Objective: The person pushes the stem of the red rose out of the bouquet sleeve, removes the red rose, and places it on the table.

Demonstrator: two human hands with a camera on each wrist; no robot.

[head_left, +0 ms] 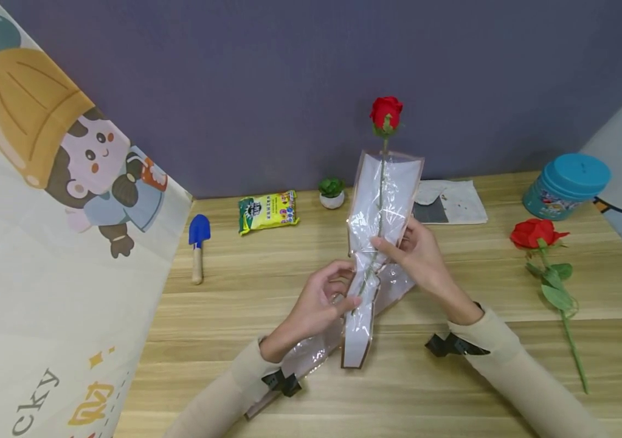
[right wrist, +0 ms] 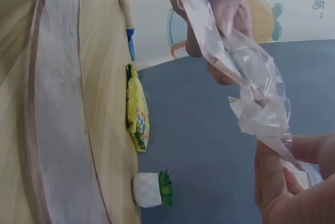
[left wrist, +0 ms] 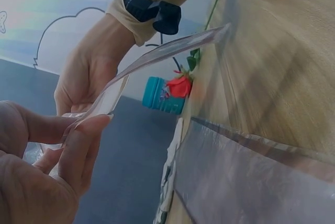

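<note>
Now we see both hands closed on a clear cellophane flower sleeve [head_left: 382,210] with a red rose [head_left: 386,113] standing in it. Our left hand [head_left: 321,301] has its fingers curled and pinches the film low down, near the gathered waist of the sleeve. Our right hand [head_left: 420,255] grips the same film a little higher and to the right, thumb and fingers folded round the crumpled plastic.

Held above the wooden table [head_left: 453,389], the sleeve stands nearly upright, its long axis running from the near lower end up and slightly right to the far open mouth. Its stem follows that line, and the bloom points up, clear of the mouth, against the purple wall.

Another clear wrapper [head_left: 300,359] lies flat on the table under our left wrist. A second red rose [head_left: 535,234] lies well apart at right, bloom toward the far side.
</note>
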